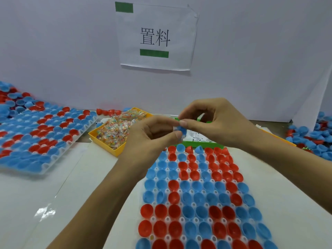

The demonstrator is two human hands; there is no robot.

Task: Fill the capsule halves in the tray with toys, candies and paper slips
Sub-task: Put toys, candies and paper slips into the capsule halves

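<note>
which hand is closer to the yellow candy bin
Left. The left hand is just right of the yellow bin, almost at its edge; the right hand is farther right, beyond the left.

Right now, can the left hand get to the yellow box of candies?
Probably yes. The left hand hovers just beside the yellow box with nothing between, but it pinches a small blue piece.

Both hands (179,130) bare, no gloves/rings; forearms bare, no sleeves or watch visible.
</note>
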